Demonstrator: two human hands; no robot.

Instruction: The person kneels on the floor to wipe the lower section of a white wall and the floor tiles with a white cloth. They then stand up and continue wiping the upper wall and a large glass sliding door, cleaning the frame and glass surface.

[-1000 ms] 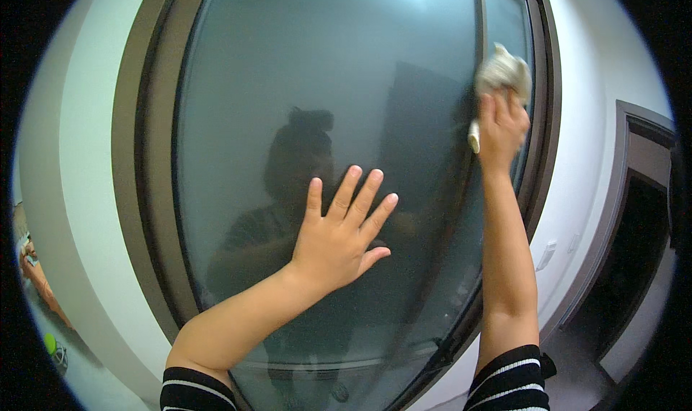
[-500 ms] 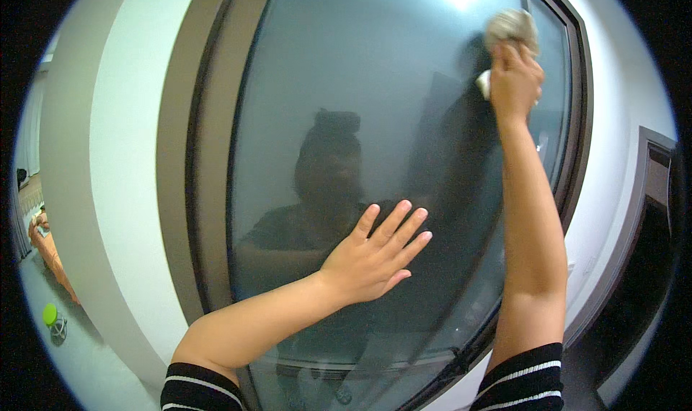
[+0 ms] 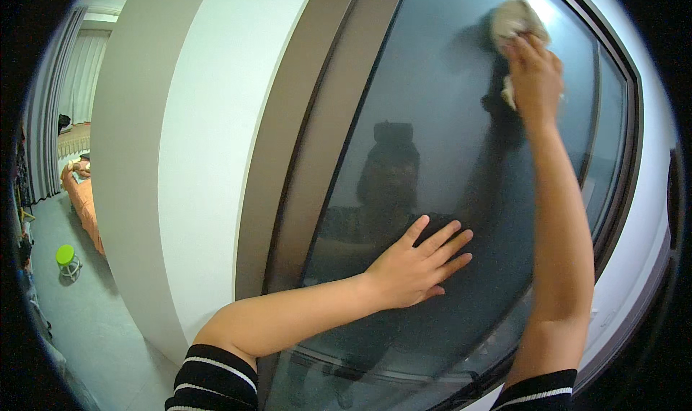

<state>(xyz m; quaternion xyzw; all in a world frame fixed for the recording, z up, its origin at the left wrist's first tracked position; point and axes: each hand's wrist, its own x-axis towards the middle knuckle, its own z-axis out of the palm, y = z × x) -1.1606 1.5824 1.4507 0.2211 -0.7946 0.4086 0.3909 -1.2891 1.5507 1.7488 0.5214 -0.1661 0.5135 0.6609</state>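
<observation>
A tall dark glass panel (image 3: 447, 166) in a brown frame fills the middle of the view, with my reflection and arm shadow on it. My left hand (image 3: 418, 265) lies on the lower part of the glass, fingers spread, holding nothing. High up at the right, my right hand (image 3: 535, 76) grips a bunched pale cloth (image 3: 517, 23) against the glass. Part of the cloth also pokes out below the fingers, on the left side of the hand. The cloth's upper end is slightly blurred.
Left of the glass stand the brown frame post (image 3: 317, 159) and a white wall edge (image 3: 209, 144). Beyond the wall are a green-topped stool (image 3: 66, 255), a bed with an orange cover (image 3: 83, 202) and grey curtains (image 3: 54, 115). A dark vertical bar (image 3: 592, 123) crosses the glass at right.
My view has turned left, so the glass and both hands appear farther right and more of the room shows. The right hand still grips the cloth high up; the left stays spread on the glass.
</observation>
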